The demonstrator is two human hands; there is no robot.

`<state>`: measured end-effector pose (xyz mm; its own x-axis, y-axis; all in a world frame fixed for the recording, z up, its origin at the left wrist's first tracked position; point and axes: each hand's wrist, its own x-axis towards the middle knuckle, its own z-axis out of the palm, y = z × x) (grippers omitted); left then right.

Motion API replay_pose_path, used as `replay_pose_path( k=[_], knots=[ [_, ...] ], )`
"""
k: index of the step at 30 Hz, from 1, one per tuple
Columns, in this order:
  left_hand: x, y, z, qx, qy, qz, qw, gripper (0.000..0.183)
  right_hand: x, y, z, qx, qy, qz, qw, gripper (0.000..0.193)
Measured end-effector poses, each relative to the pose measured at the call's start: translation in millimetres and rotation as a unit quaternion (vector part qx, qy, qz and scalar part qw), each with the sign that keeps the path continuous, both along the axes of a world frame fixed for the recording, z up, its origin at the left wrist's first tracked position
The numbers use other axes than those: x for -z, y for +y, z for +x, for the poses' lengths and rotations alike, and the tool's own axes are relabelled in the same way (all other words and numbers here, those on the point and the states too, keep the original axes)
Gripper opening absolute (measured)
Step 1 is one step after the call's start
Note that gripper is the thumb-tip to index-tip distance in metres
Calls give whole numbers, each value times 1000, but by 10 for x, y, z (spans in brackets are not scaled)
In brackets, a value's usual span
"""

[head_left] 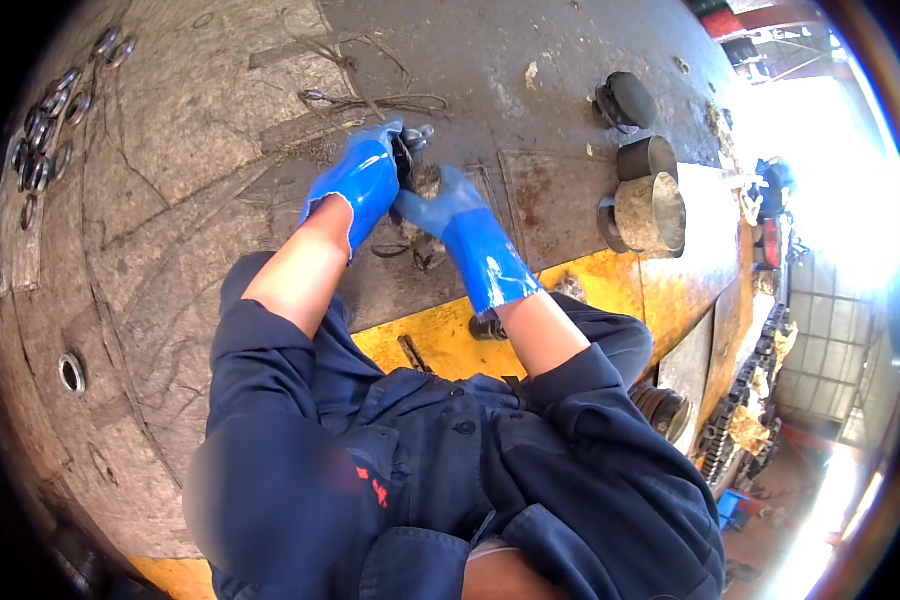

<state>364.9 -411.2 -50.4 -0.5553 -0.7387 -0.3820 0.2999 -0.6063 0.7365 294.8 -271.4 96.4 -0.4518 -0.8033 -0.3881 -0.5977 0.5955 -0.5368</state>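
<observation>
Both my hands wear blue rubber gloves and are close together over the worn, dirty work surface [200,190]. My left hand [368,165] is closed around a dark, ring-like metal part [402,158], most of it hidden by the glove. Just to its right, my right hand [442,203] has its fingers bent round a brownish, rough, bristly piece [426,181] against that part. What kind of piece it is cannot be made out. Thin loops of dark wire [410,252] lie below the hands.
Several metal rings [45,135] are heaped at the far left, and a single ring [72,372] lies nearer. Thin wire strands [390,102] lie beyond my hands. To the right stand an open tin [650,215], a dark cylinder [647,158] and a black round part [627,100]. A yellow edge [610,285] runs near me.
</observation>
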Motion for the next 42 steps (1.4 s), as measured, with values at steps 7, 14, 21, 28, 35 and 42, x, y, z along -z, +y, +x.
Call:
replay_pose_path(
  k=[7,14,21,28,35,42],
  knots=[
    [-332,133,-127,-31,109,245,963,40,452,423,18,16,2,-16,1000,71],
    [-616,-45,-53,-38,143,301,942,43,504,763,-16,-6,-27,-41,999,65],
    [-895,-158,67,-20,279,306,910,48,808,1286,-628,144,-408,-173,885,73],
    [-941,-60,218,3,421,257,870,39,291,459,-72,-72,-350,-148,922,70],
    [-925,-10,640,14,473,180,863,34,811,66,308,-174,-444,-99,873,34],
    [-1070,25,912,-84,423,144,891,37,1159,-175,489,-175,-89,6,981,26]
  ],
)
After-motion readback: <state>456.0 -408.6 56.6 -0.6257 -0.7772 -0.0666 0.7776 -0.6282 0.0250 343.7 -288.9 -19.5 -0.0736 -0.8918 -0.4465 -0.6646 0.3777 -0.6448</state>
